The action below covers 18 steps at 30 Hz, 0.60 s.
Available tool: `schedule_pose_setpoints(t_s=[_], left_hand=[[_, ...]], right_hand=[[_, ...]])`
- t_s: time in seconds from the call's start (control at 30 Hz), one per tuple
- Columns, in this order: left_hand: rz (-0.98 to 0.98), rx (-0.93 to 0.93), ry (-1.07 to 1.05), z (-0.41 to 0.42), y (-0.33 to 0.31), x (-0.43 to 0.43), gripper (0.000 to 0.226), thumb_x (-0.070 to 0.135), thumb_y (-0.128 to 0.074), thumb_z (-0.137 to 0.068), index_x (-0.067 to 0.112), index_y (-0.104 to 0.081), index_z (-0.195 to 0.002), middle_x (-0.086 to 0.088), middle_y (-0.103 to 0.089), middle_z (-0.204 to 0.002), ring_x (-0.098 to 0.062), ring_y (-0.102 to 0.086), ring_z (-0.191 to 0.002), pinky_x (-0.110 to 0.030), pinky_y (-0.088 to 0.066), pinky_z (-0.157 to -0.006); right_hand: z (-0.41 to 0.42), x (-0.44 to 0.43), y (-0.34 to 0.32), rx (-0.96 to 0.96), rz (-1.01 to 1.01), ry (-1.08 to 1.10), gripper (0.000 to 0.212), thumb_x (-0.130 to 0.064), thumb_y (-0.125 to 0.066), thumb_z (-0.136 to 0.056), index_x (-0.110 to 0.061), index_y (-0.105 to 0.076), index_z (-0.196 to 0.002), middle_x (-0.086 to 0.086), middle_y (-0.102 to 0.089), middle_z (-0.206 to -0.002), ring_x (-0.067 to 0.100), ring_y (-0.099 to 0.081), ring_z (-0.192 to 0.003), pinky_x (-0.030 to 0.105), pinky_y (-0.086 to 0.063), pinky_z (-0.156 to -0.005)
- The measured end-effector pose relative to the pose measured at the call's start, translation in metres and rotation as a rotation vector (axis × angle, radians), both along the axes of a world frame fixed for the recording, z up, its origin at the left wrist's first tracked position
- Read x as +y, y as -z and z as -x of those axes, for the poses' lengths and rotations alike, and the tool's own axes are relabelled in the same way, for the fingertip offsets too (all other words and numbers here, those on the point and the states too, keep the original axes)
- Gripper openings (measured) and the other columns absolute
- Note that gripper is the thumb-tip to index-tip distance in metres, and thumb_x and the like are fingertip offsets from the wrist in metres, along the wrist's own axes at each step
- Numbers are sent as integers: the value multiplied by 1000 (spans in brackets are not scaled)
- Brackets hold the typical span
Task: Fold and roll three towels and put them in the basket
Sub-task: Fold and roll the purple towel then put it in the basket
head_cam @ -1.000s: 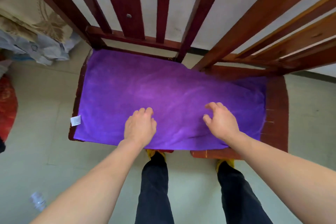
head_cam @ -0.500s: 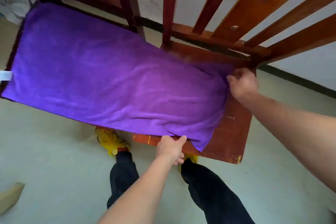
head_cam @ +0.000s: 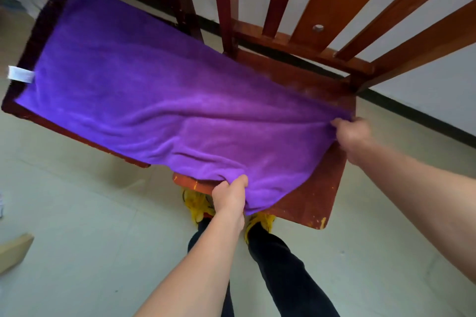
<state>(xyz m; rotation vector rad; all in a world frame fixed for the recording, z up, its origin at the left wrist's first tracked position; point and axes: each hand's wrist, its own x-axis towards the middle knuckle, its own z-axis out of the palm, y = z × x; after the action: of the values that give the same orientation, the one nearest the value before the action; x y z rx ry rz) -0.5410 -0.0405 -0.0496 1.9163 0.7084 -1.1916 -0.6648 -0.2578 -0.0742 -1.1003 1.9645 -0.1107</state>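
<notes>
Pinching the right end of the purple towel (head_cam: 159, 110) with both hands, I am now past the flattening I was doing a second ago, when my palms lay open on the cloth near its middle. My left hand (head_cam: 230, 194) is clamped on the near right corner at the seat's front edge, and my right hand (head_cam: 353, 132) is closed on the far right corner, with creases fanning out from both grips. I judge this to be the start of the fold or roll, working leftward from this end. The towel is lying along the wooden bench seat (head_cam: 313, 197), its long axis running from the far left, where a white tag (head_cam: 20, 76) is sticking out, down to the near right, where bare wood is showing beside my hands. No basket is showing in my view, and I am seeing only this one towel, so most of the task is probably still ahead.
</notes>
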Motion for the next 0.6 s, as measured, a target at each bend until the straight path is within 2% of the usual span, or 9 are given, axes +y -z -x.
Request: schedule_pose_setpoints(t_s=[0.07, 0.1, 0.17, 0.23, 0.27, 0.33, 0.43, 0.5, 0.6], left_hand=[[28, 60, -53, 4, 2, 9, 15, 0, -64, -79, 8, -55, -70, -5, -56, -64, -17, -50, -51, -15, -38, -36], [47, 103, -54, 6, 4, 13, 17, 1, -67, -80, 8, -55, -71, -8, -58, -68, -19, -53, -55, -17, -42, -41], [87, 210, -13, 10, 13, 20, 14, 3, -71, -80, 9, -58, -76, -14, -64, -80, -22, -58, -65, -24, -48, -55], [119, 302, 0, 12, 18, 26, 12, 0, -70, -80, 8, -62, -84, -16, -70, -92, -24, -64, -73, -28, -53, -63], [120, 329, -1, 13, 20, 29, 14, -1, -70, -80, 8, -63, -87, -16, -71, -97, -25, -67, -76, -29, -55, -62], [95, 354, 4, 18, 19, 34, 18, 1, -71, -81, 7, -63, -95, -15, -72, -102, -27, -69, -80, -31, -58, -58], [79, 410, 45, 32, 12, 30, 27, 8, -73, -82, 1, -60, -105, -17, -72, -100, -27, -71, -74, -33, -58, -53], [89, 469, 61, 47, 11, 22, 33, 13, -74, -82, 0, -59, -108, -18, -73, -99, -27, -71, -72, -32, -58, -52], [83, 497, 21, 68, 20, 13, 44, 19, -77, -79, 1, -60, -115, -16, -73, -102, -27, -70, -80, -32, -56, -59]], right_hand=[[1, 0, -3, -47, -112, 20, 18, -26, -69, -78, -18, -62, -92, 13, -68, -103, 28, -62, -84, 34, -46, -62], [-2, -1, 0, -78, -148, 36, 18, -24, -70, -80, -19, -62, -96, 10, -67, -102, 25, -60, -84, 30, -43, -61], [-9, -7, 7, -134, -176, 58, 18, -25, -72, -82, -20, -61, -94, 3, -64, -98, 21, -58, -85, 33, -44, -70], [-18, -12, 9, -151, -118, 81, 11, -22, -72, -83, -21, -62, -88, 3, -66, -101, 20, -61, -82, 35, -48, -72], [-21, -15, 11, -138, -69, 93, 10, -20, -71, -83, -21, -61, -82, 4, -68, -104, 20, -63, -81, 36, -52, -72], [-22, -23, 7, -92, 39, 107, 15, -22, -73, -81, -23, -60, -73, 7, -70, -102, 24, -67, -86, 41, -57, -81], [-23, -43, -9, -61, 137, 88, 15, -22, -73, -80, -25, -62, -71, 4, -69, -94, 26, -68, -88, 42, -58, -84], [-20, -55, -17, -91, 151, 53, 11, -21, -72, -83, -25, -64, -76, 2, -67, -93, 23, -66, -86, 37, -58, -77], [-14, -60, -17, -145, 49, 19, 11, -24, -72, -84, -21, -63, -90, -2, -65, -85, 14, -62, -69, 28, -49, -56]])
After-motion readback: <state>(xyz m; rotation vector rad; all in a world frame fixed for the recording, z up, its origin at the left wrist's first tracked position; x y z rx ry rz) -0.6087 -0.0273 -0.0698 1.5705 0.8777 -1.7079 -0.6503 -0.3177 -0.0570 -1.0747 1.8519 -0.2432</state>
